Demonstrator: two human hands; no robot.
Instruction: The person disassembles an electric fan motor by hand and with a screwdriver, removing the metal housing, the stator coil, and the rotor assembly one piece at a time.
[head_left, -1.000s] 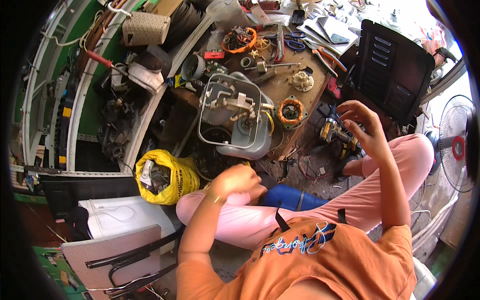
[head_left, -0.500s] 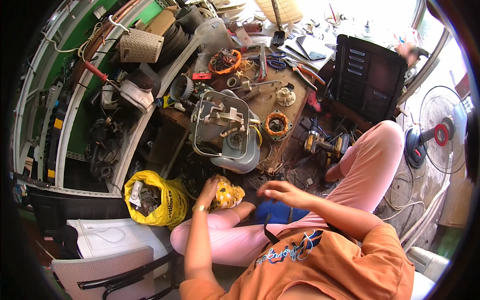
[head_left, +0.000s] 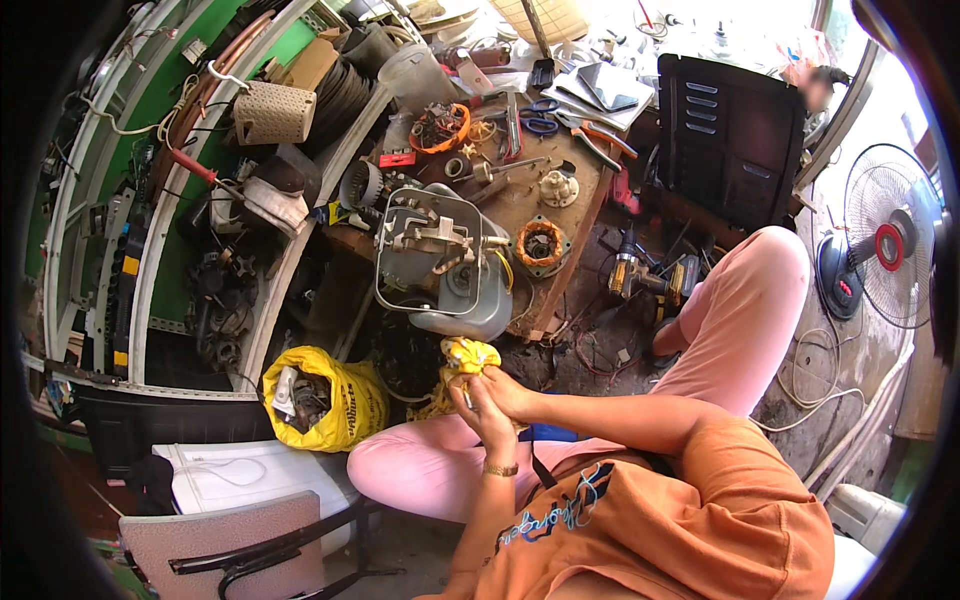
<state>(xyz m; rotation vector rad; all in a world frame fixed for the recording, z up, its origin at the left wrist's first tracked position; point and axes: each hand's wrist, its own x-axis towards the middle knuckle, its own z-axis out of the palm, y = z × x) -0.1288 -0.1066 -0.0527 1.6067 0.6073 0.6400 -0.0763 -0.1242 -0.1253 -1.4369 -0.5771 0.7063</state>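
A yellow patterned cloth [head_left: 468, 354] is bunched up between my two hands, above my folded leg. My left hand [head_left: 486, 416], with a gold band on its wrist, grips it from the near side. Against it lies my right hand [head_left: 510, 394], its fingers closed round the same cloth. Part of the cloth hangs down beside my left hand. Beyond my hands, at the near edge of the low wooden workbench [head_left: 510, 205], stands a grey motor-like machine housing [head_left: 465, 300] with a metal frame on top. A ring-shaped copper winding [head_left: 540, 244] lies to its right.
On the bench are pliers [head_left: 598, 140], blue-handled scissors [head_left: 541, 117] and an orange-rimmed tray [head_left: 440, 128] of small parts. A cordless drill [head_left: 625, 272] is on the floor. A yellow bag [head_left: 345, 400] of parts sits left, a fan [head_left: 888, 240] right, a black panel [head_left: 728, 140] behind.
My right hand has come left and closed on the cloth. My left hand has shifted right with it, so both hands now meet in front of me.
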